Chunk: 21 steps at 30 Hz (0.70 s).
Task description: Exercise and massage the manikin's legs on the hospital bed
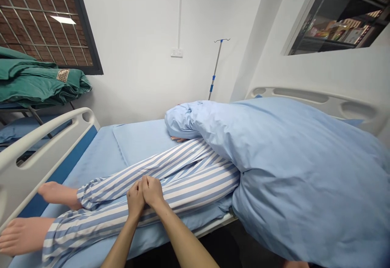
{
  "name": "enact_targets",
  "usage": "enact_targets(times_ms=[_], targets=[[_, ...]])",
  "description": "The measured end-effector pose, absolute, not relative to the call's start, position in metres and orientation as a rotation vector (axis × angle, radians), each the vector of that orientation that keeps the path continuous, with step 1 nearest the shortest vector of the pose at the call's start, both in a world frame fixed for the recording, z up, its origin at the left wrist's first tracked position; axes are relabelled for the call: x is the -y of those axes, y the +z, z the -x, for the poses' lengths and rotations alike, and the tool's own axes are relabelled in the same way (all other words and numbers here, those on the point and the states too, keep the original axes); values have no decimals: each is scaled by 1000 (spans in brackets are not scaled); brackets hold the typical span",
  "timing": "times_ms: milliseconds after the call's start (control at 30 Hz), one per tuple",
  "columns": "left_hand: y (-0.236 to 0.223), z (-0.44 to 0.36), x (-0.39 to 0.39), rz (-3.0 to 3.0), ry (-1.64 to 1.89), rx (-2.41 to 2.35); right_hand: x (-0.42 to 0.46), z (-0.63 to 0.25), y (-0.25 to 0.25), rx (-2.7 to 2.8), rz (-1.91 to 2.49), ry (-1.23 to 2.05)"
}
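A figure in blue-and-white striped trousers (170,178) lies on a hospital bed, bare feet (56,192) toward the footboard at the left. A light blue duvet (289,166) covers its upper body. My left hand (135,201) and my right hand (153,192) rest side by side on the nearer striped leg around the knee. Both hands have their fingers curled and pressed onto the trouser cloth, thumbs touching each other.
The white footboard rail (39,138) stands at the left and the headboard (319,99) at the right. An IV pole (215,68) stands by the back wall. Folded green cloth (39,81) lies on another bed at far left. A blue sheet (137,138) covers the mattress.
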<state>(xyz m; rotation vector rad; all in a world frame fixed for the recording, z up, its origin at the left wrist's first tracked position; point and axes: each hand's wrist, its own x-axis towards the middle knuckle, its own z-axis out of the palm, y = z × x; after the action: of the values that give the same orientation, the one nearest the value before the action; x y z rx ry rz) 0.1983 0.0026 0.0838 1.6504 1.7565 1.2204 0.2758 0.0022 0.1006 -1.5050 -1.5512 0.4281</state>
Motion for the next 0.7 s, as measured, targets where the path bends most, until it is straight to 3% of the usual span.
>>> enact_targets(times_ms=[400,700], targets=[[87,-207,-3,-1681,1126,-1678,2,-286,84,1382,1479,567],[101,-246,-7,-1282,1403,-1563,-3,-298,83,1049,1222,845]])
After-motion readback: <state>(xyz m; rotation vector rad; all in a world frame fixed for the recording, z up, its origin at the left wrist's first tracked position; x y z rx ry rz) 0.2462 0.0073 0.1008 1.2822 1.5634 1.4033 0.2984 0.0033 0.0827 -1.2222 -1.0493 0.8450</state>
